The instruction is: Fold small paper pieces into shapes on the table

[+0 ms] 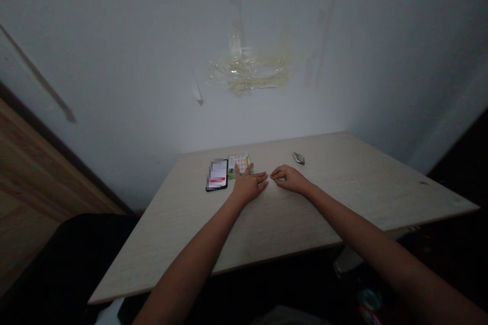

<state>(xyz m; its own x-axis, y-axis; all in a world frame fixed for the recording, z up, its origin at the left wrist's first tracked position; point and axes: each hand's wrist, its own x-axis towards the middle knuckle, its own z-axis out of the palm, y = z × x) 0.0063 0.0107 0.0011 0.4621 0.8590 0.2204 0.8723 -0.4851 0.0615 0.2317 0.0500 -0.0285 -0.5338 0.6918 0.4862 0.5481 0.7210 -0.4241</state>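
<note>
My left hand (248, 185) lies flat on the pale wooden table (343, 198), fingers stretched out and holding nothing. Its fingertips nearly meet my right hand (288, 177), which rests on the table with fingers curled loosely inward; whether anything small is under them I cannot make out. Just beyond my left hand lies a small colourful card or packet (239, 161), touching the thumb side. A black phone (217, 174) with a lit screen lies left of it.
A small folded dark-green object (299, 158) lies further back on the table, right of my hands. The table stands against a white wall with glue residue (247, 68). A wooden panel (23, 172) is at the left; dark clutter sits under the table's right edge.
</note>
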